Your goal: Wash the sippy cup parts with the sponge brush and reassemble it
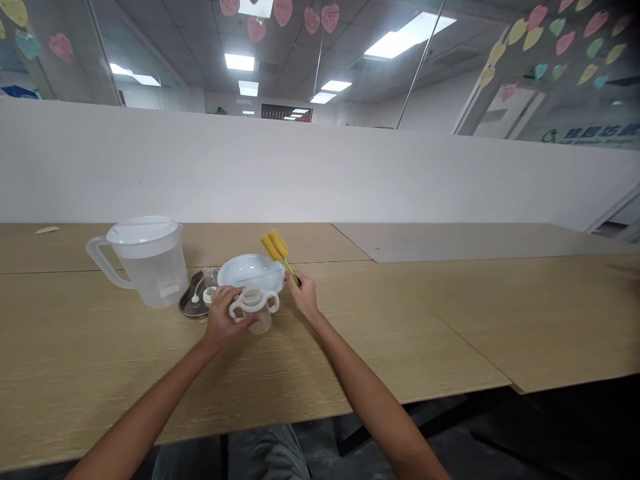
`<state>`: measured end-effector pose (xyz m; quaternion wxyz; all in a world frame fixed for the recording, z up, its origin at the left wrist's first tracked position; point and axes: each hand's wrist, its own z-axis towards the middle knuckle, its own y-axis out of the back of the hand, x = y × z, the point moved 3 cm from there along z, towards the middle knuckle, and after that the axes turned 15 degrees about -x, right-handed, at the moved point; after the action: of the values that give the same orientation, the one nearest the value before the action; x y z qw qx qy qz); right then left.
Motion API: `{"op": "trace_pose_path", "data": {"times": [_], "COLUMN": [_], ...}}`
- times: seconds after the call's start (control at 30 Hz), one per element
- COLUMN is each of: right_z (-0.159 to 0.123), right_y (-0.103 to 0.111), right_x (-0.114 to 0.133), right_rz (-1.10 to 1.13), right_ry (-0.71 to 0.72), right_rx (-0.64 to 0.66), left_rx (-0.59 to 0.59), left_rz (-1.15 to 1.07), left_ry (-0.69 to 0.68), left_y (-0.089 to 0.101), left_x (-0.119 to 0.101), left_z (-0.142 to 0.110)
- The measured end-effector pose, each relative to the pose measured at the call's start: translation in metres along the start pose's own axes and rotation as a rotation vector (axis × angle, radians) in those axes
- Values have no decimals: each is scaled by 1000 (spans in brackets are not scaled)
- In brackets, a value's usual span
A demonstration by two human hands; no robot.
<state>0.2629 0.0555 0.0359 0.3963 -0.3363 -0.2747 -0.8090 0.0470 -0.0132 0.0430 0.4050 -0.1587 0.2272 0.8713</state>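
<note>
My left hand [225, 319] grips a small two-handled sippy cup [259, 323] from its left side, thumb across the front. The cup is translucent, with a pale top and a handle on each side. In my right hand [304, 297] is a bottle brush [276, 247] with a yellow sponge head and a green handle, held with the sponge end up and away from me. Just behind the cup sits a white bowl [240, 269]. A round metal tray [193, 309] with a clear cup, a white ring-shaped part and a thin straw-like piece lies left of my left hand.
A large translucent lidded pitcher [155, 270] stands left of the tray, its handle pointing left. A flat, light-coloured piece [47, 230] lies at the far left. The wooden table [390, 333] meets a white wall [320, 173] at the back, with glass above.
</note>
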Motion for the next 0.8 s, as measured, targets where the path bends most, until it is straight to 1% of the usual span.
{"op": "trace_pose_path", "data": {"times": [0.1,0.17,0.2,0.27,0.33,0.4,0.57,0.63,0.73,0.8], "right_z": [-5,-11,-15,-23,-29,-31,-30,-31,-32,-33], "right_y": [-5,-12,-17,-25,-30,-32,-29,-29,-28,-29], "right_x": [8,12,14,18,22,26,31,32,34,35], "right_rz": [199,351,431,570,647,665,626,606,608,630], "right_ry": [-86,-204,-277,-411,-491,-515,-525,-524,-503,-493], "right_rx": [96,182,227,311,380,402,328,331,363,401], "left_rx": [-151,-237,-260,-272,-258,-253,-274,-314,-404,-436], "left_rz": [-52,-79,-90,-98,-102,-121,-227,-266,-327,-353], "left_ry": [67,83,83,68,45,32,81,142,251,277], "left_y": [8,12,12,12,10,8,6,5,4,4], "left_x": [8,12,13,15,15,15,11,9,7,6], "left_z": [6,8,9,8,6,4,0,-2,-7,-9]}}
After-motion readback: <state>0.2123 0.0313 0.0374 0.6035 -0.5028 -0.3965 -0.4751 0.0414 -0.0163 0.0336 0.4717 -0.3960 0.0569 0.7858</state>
